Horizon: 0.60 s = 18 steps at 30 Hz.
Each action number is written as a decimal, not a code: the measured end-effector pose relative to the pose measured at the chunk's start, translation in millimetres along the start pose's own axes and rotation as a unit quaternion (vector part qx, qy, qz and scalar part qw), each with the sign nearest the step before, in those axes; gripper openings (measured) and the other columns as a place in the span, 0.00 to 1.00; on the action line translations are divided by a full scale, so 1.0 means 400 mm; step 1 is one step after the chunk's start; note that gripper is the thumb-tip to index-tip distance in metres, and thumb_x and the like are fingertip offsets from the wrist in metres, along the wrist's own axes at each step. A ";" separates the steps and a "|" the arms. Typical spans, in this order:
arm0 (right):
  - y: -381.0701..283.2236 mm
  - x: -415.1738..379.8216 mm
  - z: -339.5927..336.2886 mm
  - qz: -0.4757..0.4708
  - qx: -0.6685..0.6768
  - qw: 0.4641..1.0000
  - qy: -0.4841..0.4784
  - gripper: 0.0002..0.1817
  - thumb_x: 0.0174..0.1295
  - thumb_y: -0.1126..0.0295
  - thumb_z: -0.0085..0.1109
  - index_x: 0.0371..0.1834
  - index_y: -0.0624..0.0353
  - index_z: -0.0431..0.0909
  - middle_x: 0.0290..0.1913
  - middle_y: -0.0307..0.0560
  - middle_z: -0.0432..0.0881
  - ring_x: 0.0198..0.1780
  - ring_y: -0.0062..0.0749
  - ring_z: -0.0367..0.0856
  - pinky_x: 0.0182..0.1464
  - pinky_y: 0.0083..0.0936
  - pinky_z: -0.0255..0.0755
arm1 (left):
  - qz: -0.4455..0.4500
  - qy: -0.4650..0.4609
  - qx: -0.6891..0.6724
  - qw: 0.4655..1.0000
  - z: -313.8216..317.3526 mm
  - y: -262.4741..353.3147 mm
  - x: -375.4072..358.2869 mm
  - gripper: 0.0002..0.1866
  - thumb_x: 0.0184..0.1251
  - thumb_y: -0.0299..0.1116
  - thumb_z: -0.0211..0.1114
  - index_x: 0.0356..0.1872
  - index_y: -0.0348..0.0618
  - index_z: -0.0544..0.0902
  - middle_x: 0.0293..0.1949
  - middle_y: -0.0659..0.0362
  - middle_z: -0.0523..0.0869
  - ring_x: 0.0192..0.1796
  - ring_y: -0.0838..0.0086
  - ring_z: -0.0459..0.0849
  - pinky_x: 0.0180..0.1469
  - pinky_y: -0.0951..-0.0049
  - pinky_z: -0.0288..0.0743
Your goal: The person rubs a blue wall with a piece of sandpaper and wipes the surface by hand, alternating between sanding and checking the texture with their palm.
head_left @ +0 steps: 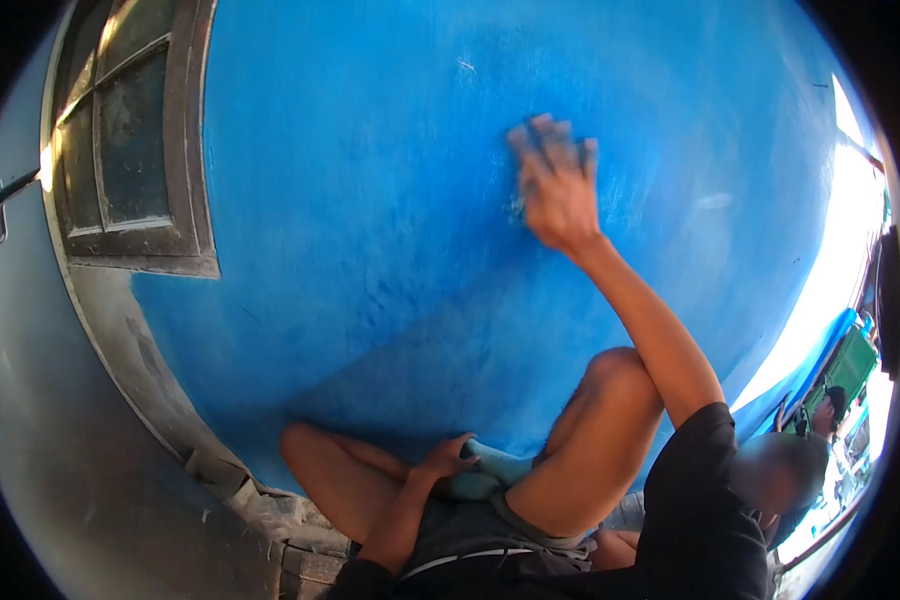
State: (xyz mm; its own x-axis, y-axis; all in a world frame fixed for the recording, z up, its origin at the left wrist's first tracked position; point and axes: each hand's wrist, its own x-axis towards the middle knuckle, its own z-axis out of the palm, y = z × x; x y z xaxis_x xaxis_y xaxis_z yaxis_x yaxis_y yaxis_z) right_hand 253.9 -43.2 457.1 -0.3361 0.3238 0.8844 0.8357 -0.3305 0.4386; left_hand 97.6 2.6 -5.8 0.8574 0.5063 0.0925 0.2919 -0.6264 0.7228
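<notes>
My right hand (562, 192) is raised against the blue wall (370, 200), with the arm stretched up. Its fingers are spread and blurred by motion. A small pale, speckled patch (515, 208) shows beside the palm; whether anything lies under the hand is hidden. Low down, between my bent knees, my left hand (443, 460) curls at the end of a teal-green sock (500, 464), which seems to be on a foot. A second teal shape lies just below it.
A wooden-framed window (185, 150) sits at the upper left, beside a grey surface (60, 420). Close on my right is a person (778, 475), partly behind my black sleeve (695, 460). Farther back, another person (830, 408) stands near a green panel (852, 362). Bricks (315, 565) lie below.
</notes>
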 end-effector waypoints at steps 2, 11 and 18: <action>0.003 0.005 0.019 0.016 0.014 0.999 0.031 0.31 0.72 0.63 0.49 0.79 0.42 0.61 0.81 0.46 0.58 0.80 0.45 0.57 0.79 0.59 0.42 | 0.003 -0.002 0.010 1.000 0.017 0.017 -0.003 0.38 0.66 0.55 0.66 0.73 0.46 0.69 0.65 0.42 0.78 0.66 0.49 0.77 0.67 0.56 0.71; -0.027 -0.034 0.011 -0.040 0.074 0.996 0.010 0.30 0.73 0.64 0.48 0.79 0.47 0.60 0.80 0.46 0.59 0.80 0.43 0.57 0.80 0.51 0.46 | 0.024 0.020 0.019 0.999 0.021 0.008 -0.007 0.39 0.63 0.52 0.69 0.72 0.45 0.70 0.62 0.44 0.81 0.63 0.50 0.80 0.64 0.57 0.73; 0.015 -0.029 0.008 -0.044 0.054 0.997 0.018 0.30 0.73 0.63 0.48 0.79 0.49 0.60 0.80 0.48 0.59 0.80 0.45 0.57 0.79 0.53 0.45 | 0.052 0.032 -0.022 0.998 -0.028 0.017 -0.033 0.32 0.57 0.28 0.71 0.66 0.47 0.76 0.42 0.51 0.85 0.43 0.63 0.84 0.49 0.61 0.78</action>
State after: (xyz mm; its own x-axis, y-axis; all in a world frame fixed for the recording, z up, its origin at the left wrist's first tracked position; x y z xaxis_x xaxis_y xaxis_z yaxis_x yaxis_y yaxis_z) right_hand 264.1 -45.8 449.0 -0.4230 0.3148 0.8497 0.8440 -0.2043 0.4958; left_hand 83.7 -1.9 5.6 0.8528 0.4778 0.2106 0.1830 -0.6512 0.7365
